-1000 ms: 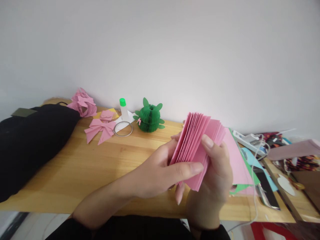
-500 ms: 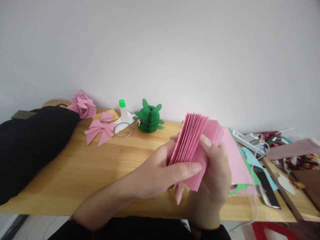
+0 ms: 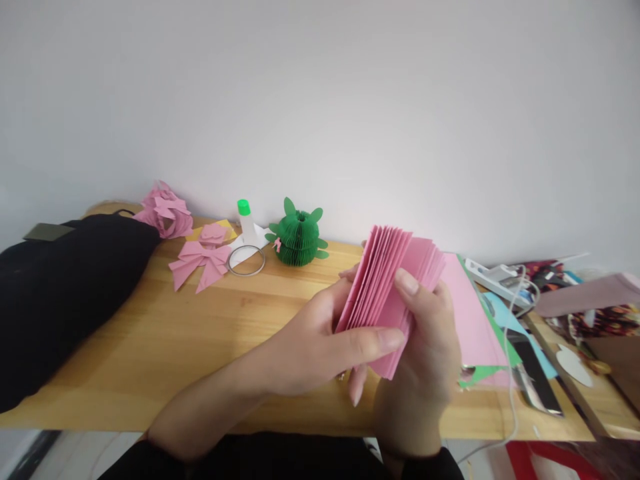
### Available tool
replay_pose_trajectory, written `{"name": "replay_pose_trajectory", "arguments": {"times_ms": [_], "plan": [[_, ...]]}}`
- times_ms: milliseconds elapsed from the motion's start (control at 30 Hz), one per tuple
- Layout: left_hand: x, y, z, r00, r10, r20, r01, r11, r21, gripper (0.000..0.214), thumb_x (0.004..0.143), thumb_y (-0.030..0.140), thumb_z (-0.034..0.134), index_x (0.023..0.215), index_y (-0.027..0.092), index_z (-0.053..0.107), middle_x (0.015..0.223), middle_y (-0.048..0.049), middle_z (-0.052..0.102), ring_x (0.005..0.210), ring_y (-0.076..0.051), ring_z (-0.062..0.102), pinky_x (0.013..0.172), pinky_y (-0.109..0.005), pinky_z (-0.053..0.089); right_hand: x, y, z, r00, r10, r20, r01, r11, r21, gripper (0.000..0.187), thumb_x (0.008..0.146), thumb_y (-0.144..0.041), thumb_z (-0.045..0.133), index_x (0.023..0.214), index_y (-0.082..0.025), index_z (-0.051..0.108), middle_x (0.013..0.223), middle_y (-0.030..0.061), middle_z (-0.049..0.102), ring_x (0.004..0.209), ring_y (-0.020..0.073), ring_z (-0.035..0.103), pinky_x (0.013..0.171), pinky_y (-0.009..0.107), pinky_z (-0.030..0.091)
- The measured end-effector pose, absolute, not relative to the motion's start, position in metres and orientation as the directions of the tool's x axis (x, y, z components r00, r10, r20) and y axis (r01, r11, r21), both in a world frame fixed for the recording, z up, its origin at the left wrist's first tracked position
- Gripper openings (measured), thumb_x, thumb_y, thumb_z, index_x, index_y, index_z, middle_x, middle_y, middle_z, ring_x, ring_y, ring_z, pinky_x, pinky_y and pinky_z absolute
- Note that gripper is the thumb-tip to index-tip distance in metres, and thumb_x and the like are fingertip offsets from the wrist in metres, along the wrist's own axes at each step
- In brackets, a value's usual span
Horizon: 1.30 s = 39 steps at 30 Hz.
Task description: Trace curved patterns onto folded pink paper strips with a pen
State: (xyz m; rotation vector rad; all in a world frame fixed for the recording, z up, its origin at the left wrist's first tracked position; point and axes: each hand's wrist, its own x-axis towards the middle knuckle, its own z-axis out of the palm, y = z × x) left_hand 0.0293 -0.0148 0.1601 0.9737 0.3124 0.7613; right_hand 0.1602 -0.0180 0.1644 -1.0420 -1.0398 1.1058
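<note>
A thick stack of folded pink paper [image 3: 383,273] is held up above the table, its leaves fanned apart along the upper left. My left hand [image 3: 330,333] wraps round its lower left side, thumb lying across the front. From the right, my right hand [image 3: 430,327] grips the stack, its thumb pressing on the front leaves near the middle. Both hands are closed on the same stack; most fingers are hidden behind it. Beyond the hands stands a green honeycomb paper turtle [image 3: 299,240] with a small pink bow on it.
Left of the turtle are a glue stick [image 3: 245,220], a metal ring [image 3: 247,261], a pink paper bow [image 3: 201,259] and a pink paper flower [image 3: 164,212]. A black bag [image 3: 75,287] covers the left side. Pink sheets [image 3: 475,320], a phone [image 3: 536,375] and a power strip [image 3: 493,277] lie right.
The pink stack and my right thumb have shifted very slightly left. Both hands keep their hold on it; the things on the table stay put.
</note>
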Motion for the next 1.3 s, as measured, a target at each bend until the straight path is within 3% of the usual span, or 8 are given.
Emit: {"name": "replay_pose_trajectory", "arguments": {"times_ms": [100,233,433,567,767,1033,1300], "plan": [[0.029,-0.015,0.161,0.695,0.717,0.053,-0.398,0.322,0.859,0.016,0.083,0.026,0.066,0.093,0.021,0.056,0.064,0.0081,0.057,0.042,-0.004,0.047,0.036,-0.014,0.034,0.159,-0.018,0.167,0.158,0.985,0.070,-0.223,0.104,-0.969,0.029,0.072,-0.048,0.079,0.071,-0.023,0.063,0.063,0.0011,0.062,0.053,0.0194,0.063,0.045,0.034,0.057],[0.029,-0.015,0.158,0.688,0.724,0.043,-0.369,0.299,0.880,0.014,0.085,0.030,0.063,0.087,0.021,0.053,0.059,0.0086,0.056,0.040,-0.005,0.047,0.036,-0.014,0.032,0.158,-0.021,0.170,0.054,0.999,-0.008,-0.288,0.008,-0.958,0.028,0.075,-0.048,0.076,0.073,-0.024,0.061,0.060,0.0001,0.064,0.043,0.0195,0.062,0.035,0.034,0.055],[0.027,-0.013,0.150,0.679,0.734,-0.014,-0.337,0.328,0.883,0.008,0.084,0.029,0.049,0.086,0.021,0.046,0.044,0.0089,0.052,0.038,-0.009,0.052,0.038,-0.016,0.031,0.158,-0.020,0.168,0.049,0.999,0.024,-0.317,0.039,-0.948,0.029,0.074,-0.047,0.077,0.072,-0.024,0.059,0.062,0.0003,0.065,0.046,0.0204,0.065,0.035,0.033,0.057],[0.029,-0.012,0.152,0.688,0.725,0.044,-0.355,0.282,0.891,0.011,0.086,0.031,0.054,0.085,0.021,0.049,0.051,0.0085,0.057,0.037,-0.007,0.049,0.037,-0.017,0.030,0.158,-0.018,0.170,0.088,0.995,0.039,-0.287,0.062,-0.956,0.029,0.072,-0.045,0.080,0.072,-0.024,0.061,0.065,0.0015,0.068,0.051,0.0215,0.068,0.037,0.032,0.058],[0.032,-0.012,0.156,0.666,0.740,0.091,-0.370,0.222,0.902,0.017,0.089,0.030,0.060,0.078,0.018,0.054,0.060,0.0073,0.058,0.041,-0.003,0.046,0.039,-0.016,0.032,0.158,-0.019,0.172,-0.014,0.998,0.061,-0.297,0.054,-0.953,0.025,0.081,-0.045,0.075,0.074,-0.023,0.065,0.056,-0.0019,0.068,0.032,0.0168,0.059,0.025,0.027,0.050],[0.032,-0.012,0.152,0.642,0.765,0.053,-0.346,0.228,0.910,0.020,0.088,0.034,0.063,0.094,0.019,0.051,0.054,0.0084,0.057,0.037,-0.006,0.045,0.035,-0.017,0.027,0.157,-0.019,0.172,0.005,0.999,0.031,-0.344,0.031,-0.939,0.029,0.075,-0.045,0.080,0.072,-0.022,0.062,0.063,-0.0002,0.069,0.041,0.0189,0.066,0.030,0.029,0.056],[0.032,-0.013,0.154,0.647,0.762,0.039,-0.321,0.226,0.920,0.020,0.088,0.035,0.061,0.096,0.020,0.051,0.051,0.0085,0.056,0.037,-0.006,0.043,0.036,-0.018,0.027,0.157,-0.021,0.174,-0.034,0.999,0.000,-0.365,-0.012,-0.931,0.030,0.076,-0.047,0.078,0.074,-0.023,0.061,0.065,0.0000,0.070,0.040,0.0194,0.065,0.029,0.030,0.056]]}}
